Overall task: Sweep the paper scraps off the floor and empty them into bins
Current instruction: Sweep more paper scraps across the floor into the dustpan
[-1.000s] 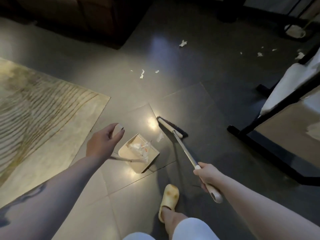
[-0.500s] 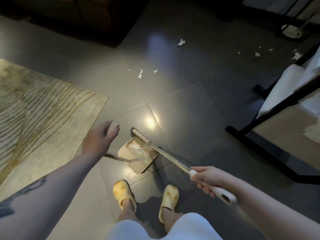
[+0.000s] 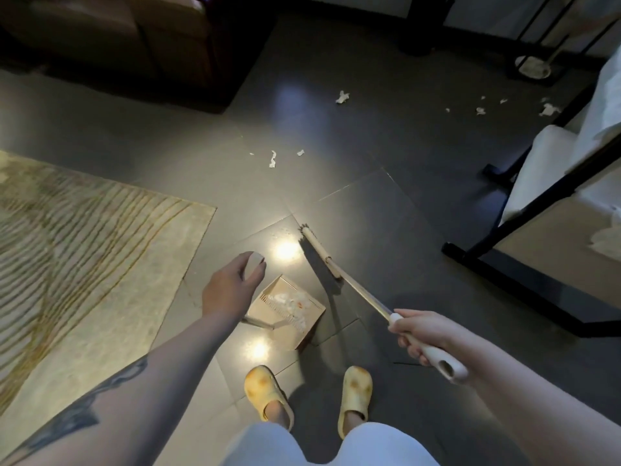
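Note:
My left hand (image 3: pixel 232 285) grips the top end of the dustpan's long handle. The beige dustpan (image 3: pixel 289 311) sits below it on the grey tile floor with white paper scraps inside. My right hand (image 3: pixel 420 334) grips the broom handle near its pale end. The broom head (image 3: pixel 319 250) lies just beyond and right of the dustpan, clear of its mouth. A few white paper scraps (image 3: pixel 273 159) lie on the floor ahead. One larger scrap (image 3: pixel 342 97) lies further off, and several small scraps (image 3: pixel 481 110) are scattered at the far right.
A beige patterned rug (image 3: pixel 84 250) covers the floor at left. A dark sofa (image 3: pixel 127 45) stands at the far left. A black-framed rack with white fabric (image 3: pixel 544 183) stands at right. A round stand base (image 3: pixel 534 67) sits at the far right. My yellow slippers (image 3: pixel 265 391) are below.
The broom head swung from beside the dustpan across its mouth, then back out to the right and forward. My left foot stepped up beside my right foot.

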A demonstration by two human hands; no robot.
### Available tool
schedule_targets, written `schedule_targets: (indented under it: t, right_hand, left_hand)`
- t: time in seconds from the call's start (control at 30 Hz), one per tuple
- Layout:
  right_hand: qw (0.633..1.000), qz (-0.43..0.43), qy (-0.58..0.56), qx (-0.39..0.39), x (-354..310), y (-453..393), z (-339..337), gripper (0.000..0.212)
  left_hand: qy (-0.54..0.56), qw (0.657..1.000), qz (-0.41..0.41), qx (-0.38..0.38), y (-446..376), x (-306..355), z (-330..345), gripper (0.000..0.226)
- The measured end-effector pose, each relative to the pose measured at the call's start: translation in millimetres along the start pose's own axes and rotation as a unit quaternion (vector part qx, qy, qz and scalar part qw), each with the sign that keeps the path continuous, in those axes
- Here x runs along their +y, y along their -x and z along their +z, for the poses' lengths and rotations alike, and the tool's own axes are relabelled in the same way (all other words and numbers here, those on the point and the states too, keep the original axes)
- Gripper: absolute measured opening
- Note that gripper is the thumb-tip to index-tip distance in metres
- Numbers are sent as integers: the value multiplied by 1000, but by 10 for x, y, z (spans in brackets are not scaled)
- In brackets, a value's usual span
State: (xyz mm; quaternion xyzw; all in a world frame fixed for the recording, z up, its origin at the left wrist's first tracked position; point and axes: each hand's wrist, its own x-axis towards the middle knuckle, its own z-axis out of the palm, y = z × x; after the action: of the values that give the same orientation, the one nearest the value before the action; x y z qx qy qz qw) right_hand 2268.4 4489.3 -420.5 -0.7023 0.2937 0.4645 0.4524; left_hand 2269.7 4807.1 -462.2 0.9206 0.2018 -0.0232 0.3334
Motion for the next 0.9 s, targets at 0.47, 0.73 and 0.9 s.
schedule_targets:
  t: [0.47, 0.73, 0.9]
  right_hand:
    - [997, 11, -57, -53, -89, 359, 468, 36]
    - [996, -29, -84, -2, -512, 390, 700, 32]
    - [997, -50, -15, 54, -770, 329, 811, 47]
  left_hand:
    - [67, 997, -23, -43, -79, -439, -306, 44]
    - [178, 983, -44, 9, -100, -724, -650, 12]
    - [209, 975, -57, 52, -236, -728, -880, 18]
